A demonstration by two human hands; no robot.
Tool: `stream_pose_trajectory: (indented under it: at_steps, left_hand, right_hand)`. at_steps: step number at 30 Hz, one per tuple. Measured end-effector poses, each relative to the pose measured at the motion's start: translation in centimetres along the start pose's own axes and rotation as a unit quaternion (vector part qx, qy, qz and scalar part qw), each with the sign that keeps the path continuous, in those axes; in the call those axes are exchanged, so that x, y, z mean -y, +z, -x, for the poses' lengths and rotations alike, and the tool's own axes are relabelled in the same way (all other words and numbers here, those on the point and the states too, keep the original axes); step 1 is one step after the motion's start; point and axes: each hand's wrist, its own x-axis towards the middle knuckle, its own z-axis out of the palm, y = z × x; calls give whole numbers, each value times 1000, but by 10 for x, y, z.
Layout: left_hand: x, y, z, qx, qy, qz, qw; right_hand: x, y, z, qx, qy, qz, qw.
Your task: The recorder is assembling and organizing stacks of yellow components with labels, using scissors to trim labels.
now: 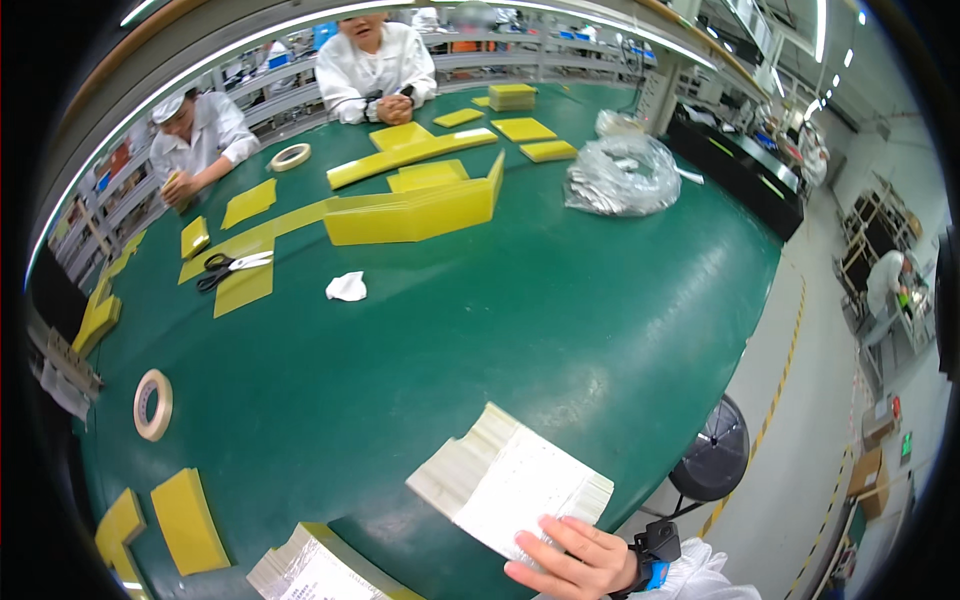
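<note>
The fingers (547, 557) of the right hand (588, 563) lie spread and loosely extended, at the lower right of the frame, across the near corner of a stack of pale sheets (525, 475) with a white top sheet; they are not clenched. The left hand does not show. The stack rests on the green surface (480, 340) at the lower centre—its pale edges look uneven, so the layers may be loose and slide. It is probably fairly heavy for its size and would bend if lifted by one corner; both long sides, gripped with support beneath, look the safer hold. A similar bundle (318, 578) is cut off by the bottom edge. Farther out come a yellow stack (188, 520) at lower left, a tape roll (141, 410) above it, and black-handled scissors (250, 261) at upper left.
</note>
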Motion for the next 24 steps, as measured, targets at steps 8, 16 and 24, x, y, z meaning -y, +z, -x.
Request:
stream_pose_trajectory:
  at_steps: [8,16,24]
  left_hand:
    - [22,-14,-2,-45,104,-60,992]
    - [38,-39,-17,-48,157,-161,973]
    - [44,-53,-24,-51,178,-212,959]
  right_hand:
    - [-50,-24,72,76,-50,-174,980]
    - [-55,-54,112,67,28,-68,995]
    - [-47,-32,141,-41,132,-105,985]
